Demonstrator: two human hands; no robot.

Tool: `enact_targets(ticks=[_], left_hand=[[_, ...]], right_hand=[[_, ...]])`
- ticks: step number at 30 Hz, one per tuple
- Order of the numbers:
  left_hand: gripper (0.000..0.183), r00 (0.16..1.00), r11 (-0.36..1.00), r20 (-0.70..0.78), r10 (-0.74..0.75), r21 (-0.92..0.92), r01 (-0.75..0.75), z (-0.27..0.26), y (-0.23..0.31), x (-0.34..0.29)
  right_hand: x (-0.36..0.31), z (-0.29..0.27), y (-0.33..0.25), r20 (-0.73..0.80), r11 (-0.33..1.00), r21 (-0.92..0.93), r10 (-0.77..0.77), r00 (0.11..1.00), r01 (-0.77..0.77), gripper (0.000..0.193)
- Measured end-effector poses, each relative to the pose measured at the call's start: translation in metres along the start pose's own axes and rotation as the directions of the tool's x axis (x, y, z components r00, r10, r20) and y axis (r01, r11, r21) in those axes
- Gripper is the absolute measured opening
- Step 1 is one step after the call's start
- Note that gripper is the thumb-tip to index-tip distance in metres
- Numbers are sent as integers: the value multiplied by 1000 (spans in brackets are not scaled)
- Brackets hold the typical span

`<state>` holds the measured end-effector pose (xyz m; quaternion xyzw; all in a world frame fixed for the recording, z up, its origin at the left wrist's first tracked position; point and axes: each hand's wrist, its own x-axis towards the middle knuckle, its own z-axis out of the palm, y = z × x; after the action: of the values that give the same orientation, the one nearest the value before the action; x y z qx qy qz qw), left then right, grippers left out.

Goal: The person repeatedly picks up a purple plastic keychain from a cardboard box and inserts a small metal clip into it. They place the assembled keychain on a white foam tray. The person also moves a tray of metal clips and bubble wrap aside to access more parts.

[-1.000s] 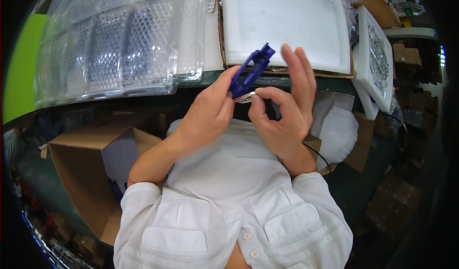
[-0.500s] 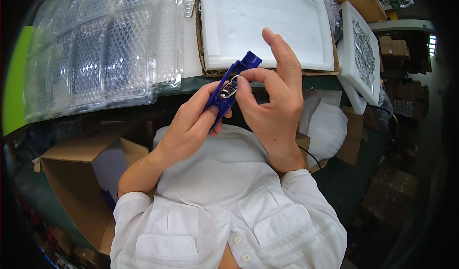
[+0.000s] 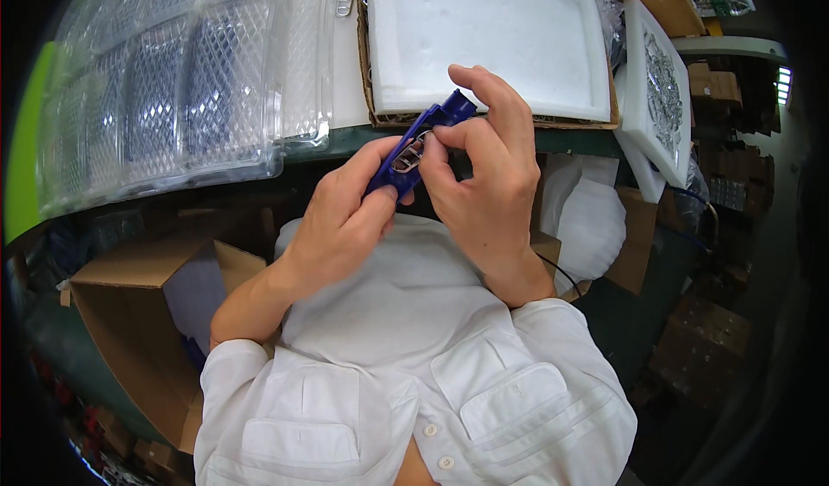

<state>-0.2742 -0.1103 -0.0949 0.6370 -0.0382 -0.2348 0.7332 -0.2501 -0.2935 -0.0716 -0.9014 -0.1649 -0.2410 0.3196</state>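
Blue plastic housing (image 3: 399, 182) tilted between both hands, its slot accessible
Left hand (image 3: 335, 214) closes round its lower end, apparently for steadiness; right hand (image 3: 488, 179) pinches the metal wire clip (image 3: 407, 157) between thumb and forefinger

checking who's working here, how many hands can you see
2: the left hand holds the blue part; the right hand pinches the metal piece at its opening. No others show.
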Motion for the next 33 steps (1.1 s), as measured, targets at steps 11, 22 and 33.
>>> enact_targets(ticks=[11, 22, 33], left_hand=[[24, 989, 915, -78, 127, 395, -87, 4, -6, 5], [17, 960, 874, -176, 218, 473, -112, 18, -14, 9], [16, 959, 874, -170, 227, 469, -124, 13, -25, 9]], right_hand=[[-11, -12, 3, 70, 998, -48, -28, 997, 31, 21], [-17, -14, -4, 33, 908, 181, 379, 925, -378, 36], [-23, 1, 3, 290, 759, 391, 435, 852, -521, 29]])
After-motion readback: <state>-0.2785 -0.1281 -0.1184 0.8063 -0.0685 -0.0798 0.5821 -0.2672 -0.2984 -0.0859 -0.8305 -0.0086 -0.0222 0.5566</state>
